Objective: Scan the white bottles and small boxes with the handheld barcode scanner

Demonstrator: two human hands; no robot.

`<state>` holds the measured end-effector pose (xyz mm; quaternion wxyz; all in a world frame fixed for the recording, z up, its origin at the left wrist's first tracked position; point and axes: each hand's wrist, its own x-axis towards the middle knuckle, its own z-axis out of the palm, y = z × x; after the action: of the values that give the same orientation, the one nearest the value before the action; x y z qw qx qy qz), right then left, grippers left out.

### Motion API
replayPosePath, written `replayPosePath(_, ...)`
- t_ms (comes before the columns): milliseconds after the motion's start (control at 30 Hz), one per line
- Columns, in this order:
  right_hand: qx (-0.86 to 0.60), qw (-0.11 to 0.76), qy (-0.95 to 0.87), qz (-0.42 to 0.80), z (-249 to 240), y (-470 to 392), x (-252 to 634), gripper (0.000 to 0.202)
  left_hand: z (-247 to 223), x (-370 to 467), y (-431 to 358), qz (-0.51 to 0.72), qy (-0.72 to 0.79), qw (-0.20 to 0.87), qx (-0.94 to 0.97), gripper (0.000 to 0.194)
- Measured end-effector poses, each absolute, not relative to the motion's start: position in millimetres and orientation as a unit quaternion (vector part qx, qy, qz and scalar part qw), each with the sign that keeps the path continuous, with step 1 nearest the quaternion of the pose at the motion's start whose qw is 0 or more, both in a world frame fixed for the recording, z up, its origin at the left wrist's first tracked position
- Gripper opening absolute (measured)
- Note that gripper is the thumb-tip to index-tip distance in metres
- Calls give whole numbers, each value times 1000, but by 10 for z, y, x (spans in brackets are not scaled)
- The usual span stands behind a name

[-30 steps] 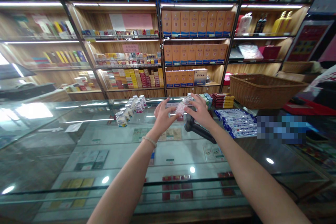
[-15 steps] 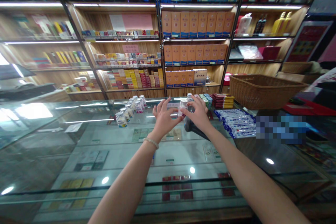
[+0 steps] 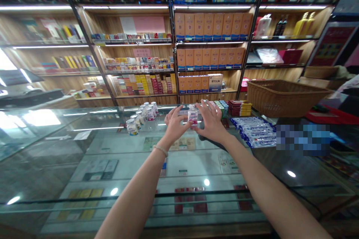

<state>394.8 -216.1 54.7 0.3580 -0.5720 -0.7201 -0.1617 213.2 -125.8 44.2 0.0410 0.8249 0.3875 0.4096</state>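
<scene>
A small clear bottle [image 3: 193,115] with a pink-and-white label is upright between my two hands, above the glass counter. My left hand [image 3: 175,124] has its thumb across the bottle's lower left side and its index finger close by, pinching that edge. The other left fingers are raised. On the bottle's right, my right hand [image 3: 212,124] is spread, thumb low and fingers up; whether it touches the bottle is hard to tell. Similar small bottles [image 3: 141,117] stand in rows to the left. Partly hidden under my right hand lies a black handled object [image 3: 209,139].
Blue-and-white packets [image 3: 254,130], red and yellow packs [image 3: 239,108] and small green-topped containers [image 3: 219,106] sit on the right. Behind them is a wicker basket [image 3: 283,99]. Goods show inside the glass counter [image 3: 134,183]. Shelves with orange boxes [image 3: 208,26] line the back.
My right hand's fingers have spread away from the bottle, which both hands were pinching before. The bottle now shows more fully, upright, slightly left in view.
</scene>
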Motion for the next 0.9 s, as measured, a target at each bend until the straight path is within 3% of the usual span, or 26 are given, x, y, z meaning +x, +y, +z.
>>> replayPosePath(200, -570, 374, -712, -170, 526, -2139, 3951, 76, 447, 2123, -1295, 392, 353, 76, 846, 14)
replayPosePath(600, -550, 372, -697, -272, 462, -2114, 3923, 66, 629, 2139, -1536, 408, 385, -5, 828, 18)
replayPosePath(900, -553, 333, -729, -228, 612, -2220, 3958, 57, 619, 2096, -1448, 406, 405, -10, 819, 13)
